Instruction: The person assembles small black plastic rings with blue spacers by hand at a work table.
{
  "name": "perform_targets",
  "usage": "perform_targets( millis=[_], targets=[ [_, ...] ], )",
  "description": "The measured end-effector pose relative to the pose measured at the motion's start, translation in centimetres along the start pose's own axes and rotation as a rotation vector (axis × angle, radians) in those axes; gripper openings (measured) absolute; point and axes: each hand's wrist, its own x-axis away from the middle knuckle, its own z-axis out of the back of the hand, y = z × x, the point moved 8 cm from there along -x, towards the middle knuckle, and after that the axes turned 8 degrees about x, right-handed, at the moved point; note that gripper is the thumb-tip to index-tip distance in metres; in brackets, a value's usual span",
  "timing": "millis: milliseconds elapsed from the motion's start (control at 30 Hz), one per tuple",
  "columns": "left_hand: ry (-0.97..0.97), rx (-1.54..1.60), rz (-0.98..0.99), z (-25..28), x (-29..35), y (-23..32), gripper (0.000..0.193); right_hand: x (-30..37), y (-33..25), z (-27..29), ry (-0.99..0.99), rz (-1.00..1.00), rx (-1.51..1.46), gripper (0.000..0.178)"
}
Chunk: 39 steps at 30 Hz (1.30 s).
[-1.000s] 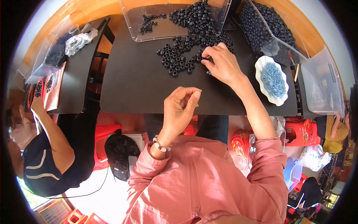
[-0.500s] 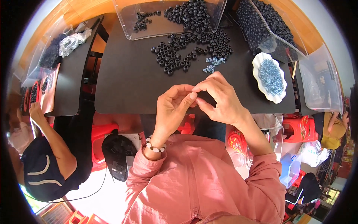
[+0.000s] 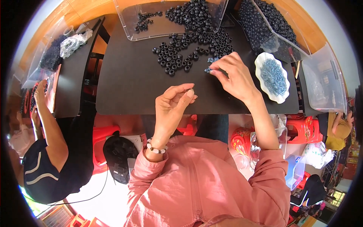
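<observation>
My left hand [image 3: 172, 109] is raised over the table's near edge, thumb and forefinger pinched together; whatever is between them is too small to make out. My right hand [image 3: 236, 77] reaches farther out, its thumb and fingertips drawn together at a small cluster of blue-and-white striped pieces [image 3: 211, 59]. Part of that cluster is hidden behind the fingers, so whether a piece is gripped does not show. Just beyond lie many loose black beads [image 3: 174, 58] with wide holes. A white scalloped dish [image 3: 281, 99] of tiny blue beads [image 3: 273, 76] stands right of my right hand.
A clear plastic box [image 3: 132, 37] lies at the back with black beads; another clear bin [image 3: 264, 28] full of them stands at back right. An empty clear box [image 3: 321, 87] is far right. To the left, a person [image 3: 47, 162] works at another dark table [image 3: 72, 83].
My right hand has left my left hand and moved away and to the right, onto the striped pieces. My left hand stays pinched almost in place. The person at left has raised a hand.
</observation>
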Motion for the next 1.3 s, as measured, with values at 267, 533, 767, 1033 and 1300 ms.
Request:
perform_targets(
  millis=[267, 533, 767, 1033, 1300],
  targets=[
    [-0.029, -0.031, -0.001, 0.0, -0.3, -0.1, 0.026, -1.9, -0.6, -2.6, -0.106, 0.060, 0.152, 0.012],
    [-0.052, 0.010, 0.043, -0.8, -0.7, 0.2, 0.025, -2.6, 1.9, -2.5, -0.043, -0.092, -0.164, 0.009],
    [-0.074, -0.028, 0.035, -1.9, -2.4, 0.2, 0.025, -2.0, 4.4, -3.7, -0.089, -0.402, -0.814, 0.017],
    [0.000, -0.290, -0.085, -3.0, -5.2, -0.2, 0.025, -1.8, 4.3, -4.2, -0.048, -0.451, -0.933, 0.017],
    [0.097, -0.390, -0.277, -3.7, -6.2, 0.9, 0.019, -1.8, 2.6, -4.0, -0.049, -0.366, -0.928, 0.017]
  ],
)
